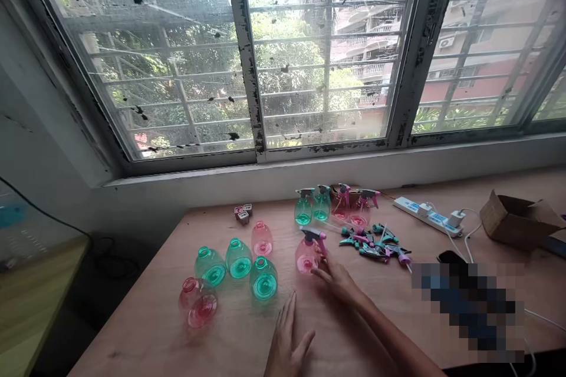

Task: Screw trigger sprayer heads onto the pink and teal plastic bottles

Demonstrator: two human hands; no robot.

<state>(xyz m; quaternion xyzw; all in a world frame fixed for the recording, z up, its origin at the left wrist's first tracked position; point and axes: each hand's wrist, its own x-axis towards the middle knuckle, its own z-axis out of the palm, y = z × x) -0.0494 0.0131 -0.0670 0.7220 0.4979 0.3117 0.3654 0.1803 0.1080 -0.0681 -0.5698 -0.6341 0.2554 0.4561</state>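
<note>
A pink spray bottle [306,258] stands upright on the wooden table, with a dark and pink trigger head on its neck. My right hand [336,280] is at its right side, thumb in front and fingers by the trigger, closed on the bottle. My left hand [287,339] lies open near the table's front, fingers stretched out and holding nothing. Left of the spray bottle are headless bottles: a green bottle [264,280] nearest, another green bottle [239,259], a third green bottle [210,267], a pink bottle [262,240] and a tilted pink bottle [197,303].
Several loose spray heads [375,242] lie heaped to the right. Behind stand green spray bottles [303,211] and pink spray bottles [359,212] with heads on. A power strip [427,216], cardboard box [519,221], small blocks [243,214] and a pixelated area are also on the table [145,318].
</note>
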